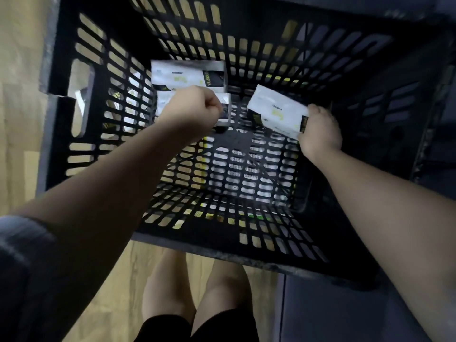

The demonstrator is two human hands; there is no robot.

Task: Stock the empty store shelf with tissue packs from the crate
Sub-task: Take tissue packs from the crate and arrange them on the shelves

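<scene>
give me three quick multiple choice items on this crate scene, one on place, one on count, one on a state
1. Where does the untouched tissue pack lie?
A. far left corner of the crate
B. on the floor
C. near right corner

2. How many packs show inside the crate?
A. one
B. three
C. six

3. What is the right hand doing?
A. hanging idle
B. gripping the crate rim
C. holding a pack

Answers: 1 A, it sits against the far wall, left. 2 B, one lying, one per hand. 3 C, fingers curl round its end.

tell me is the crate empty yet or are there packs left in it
Not empty. The black crate holds three tissue packs: one lying at the far wall, one under the left hand, one gripped by the right hand.
</scene>
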